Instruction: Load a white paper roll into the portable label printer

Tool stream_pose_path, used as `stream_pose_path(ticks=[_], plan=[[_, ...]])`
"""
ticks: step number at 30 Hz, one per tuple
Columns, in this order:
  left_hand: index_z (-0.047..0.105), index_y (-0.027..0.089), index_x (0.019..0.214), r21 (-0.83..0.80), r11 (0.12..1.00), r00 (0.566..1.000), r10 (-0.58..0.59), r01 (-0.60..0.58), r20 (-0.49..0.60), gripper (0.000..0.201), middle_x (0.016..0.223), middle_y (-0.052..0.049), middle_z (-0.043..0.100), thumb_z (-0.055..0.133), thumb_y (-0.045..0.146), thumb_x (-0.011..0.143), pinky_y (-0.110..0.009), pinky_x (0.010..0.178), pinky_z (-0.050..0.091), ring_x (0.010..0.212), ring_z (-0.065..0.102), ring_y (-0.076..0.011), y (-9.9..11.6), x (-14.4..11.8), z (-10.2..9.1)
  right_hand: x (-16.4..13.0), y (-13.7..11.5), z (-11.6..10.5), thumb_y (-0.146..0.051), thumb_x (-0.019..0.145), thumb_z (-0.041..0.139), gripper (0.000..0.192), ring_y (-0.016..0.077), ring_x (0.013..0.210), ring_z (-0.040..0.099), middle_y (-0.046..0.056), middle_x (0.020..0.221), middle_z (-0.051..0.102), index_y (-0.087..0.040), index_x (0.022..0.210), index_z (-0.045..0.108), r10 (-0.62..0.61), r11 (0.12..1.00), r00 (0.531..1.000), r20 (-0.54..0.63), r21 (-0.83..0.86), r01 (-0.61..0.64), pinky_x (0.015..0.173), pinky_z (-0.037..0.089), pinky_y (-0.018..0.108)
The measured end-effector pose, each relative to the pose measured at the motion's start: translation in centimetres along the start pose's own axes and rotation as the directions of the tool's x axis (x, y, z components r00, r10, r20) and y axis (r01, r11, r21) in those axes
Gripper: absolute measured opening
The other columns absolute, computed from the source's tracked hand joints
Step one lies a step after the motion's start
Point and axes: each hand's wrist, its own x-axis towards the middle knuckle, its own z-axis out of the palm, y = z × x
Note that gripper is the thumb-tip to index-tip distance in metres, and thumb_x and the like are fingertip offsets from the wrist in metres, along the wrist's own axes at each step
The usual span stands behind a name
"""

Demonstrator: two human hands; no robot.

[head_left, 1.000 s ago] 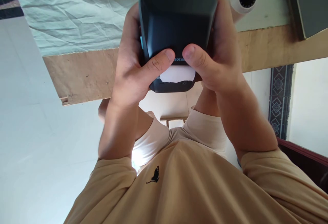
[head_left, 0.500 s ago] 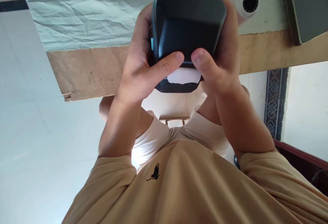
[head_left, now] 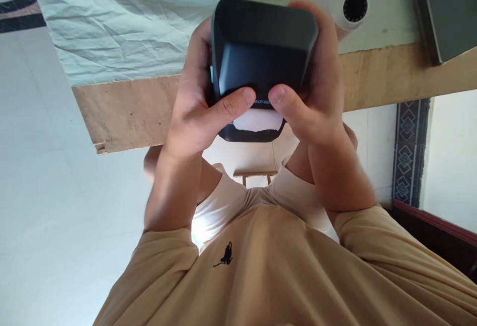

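Both your hands are wrapped around the black printer (head_left: 261, 52), holding it up in the air just above the near edge of the bench (head_left: 141, 112), in front of your chest.

Left hand (head_left: 194, 112): grip closed on the printer's left side, thumb lying across the front face, tip next to the printed logo. Fingers behind the body, out of view.

Right hand (head_left: 316, 97): grip closed on the right side, thumb pressed on the front face opposite the left thumb. Fingertips curl over the top right corner.

White paper strip (head_left: 258, 121) shows at the slot just below both thumbs, touching neither as far as you can tell. Dark lower lip of the printer sits under it.

A small teal button shows on the printer's left edge, partly hidden by your left hand.

On the bench: crumpled pale sheet (head_left: 122, 23) covers most of the top, bare wood strip along the near edge. White paper roll (head_left: 352, 8) with a dark core lies just beside your right hand, behind it. Dark flat slab (head_left: 447, 8) at the far right corner, well apart from the printer.

Tan shirt (head_left: 283, 271) fills the lower frame.
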Motion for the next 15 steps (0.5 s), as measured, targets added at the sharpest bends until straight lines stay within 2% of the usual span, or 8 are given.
stream_pose_path(ticks=[4,6,9,11,15], plan=[[0.036,0.032,0.114,-0.018,0.999,0.998,0.04,-0.039,0.038,0.064,0.111,-0.002,0.047,0.067,0.04,0.058,-0.043,0.092,0.041,0.11,0.047,-0.0264,-0.57,0.25,0.11,-0.06,0.03,0.06,-0.057,0.062,0.051,0.071,0.0148,0.109,0.047,0.0,0.115,0.045,-0.023,0.121,0.03,-0.035,0.999,0.998,-0.059,0.024,0.036,0.057,0.042,0.018],[0.038,0.031,0.112,-0.046,0.996,0.997,0.071,-0.071,0.018,0.061,0.105,-0.004,0.048,0.066,0.04,0.059,-0.041,0.084,0.044,0.106,0.05,-0.0271,-0.63,0.32,0.26,-0.1,0.03,0.05,-0.056,0.062,0.051,0.071,0.0148,0.109,0.047,-0.001,0.114,0.046,-0.023,0.121,0.03,-0.029,0.999,0.998,-0.064,0.028,0.031,0.054,0.041,0.018],[0.041,0.031,0.11,-0.072,0.996,0.998,0.058,-0.057,0.009,0.056,0.1,-0.004,0.049,0.067,0.035,0.06,-0.039,0.079,0.044,0.103,0.051,-0.0259,-0.35,0.28,0.44,-0.12,0.0,0.01,-0.058,0.062,0.05,0.071,0.0134,0.109,0.047,-0.001,0.113,0.047,-0.023,0.121,0.029,-0.022,1.0,0.998,-0.065,0.007,0.023,0.054,0.04,0.018],[0.041,0.032,0.109,-0.063,0.997,0.999,0.034,-0.033,0.014,0.052,0.102,-0.003,0.049,0.065,0.035,0.063,-0.039,0.081,0.043,0.104,0.051,-0.0251,-0.2,0.23,0.41,-0.09,-0.02,0.03,-0.058,0.063,0.049,0.07,0.0124,0.109,0.047,-0.001,0.112,0.047,-0.023,0.12,0.03,-0.029,1.0,0.998,-0.06,0.0,0.029,0.056,0.042,0.018],[0.037,0.031,0.114,-0.017,0.999,0.999,0.048,-0.048,0.008,0.064,0.106,-0.002,0.047,0.068,0.036,0.058,-0.042,0.087,0.041,0.109,0.048,-0.0279,-0.47,0.17,0.17,0.0,0.0,0.25,-0.055,0.063,0.05,0.069,0.0127,0.106,0.049,0.0,0.111,0.047,-0.02,0.119,0.032,-0.062,0.997,0.994,-0.088,0.044,0.066,0.074,0.047,0.021]])
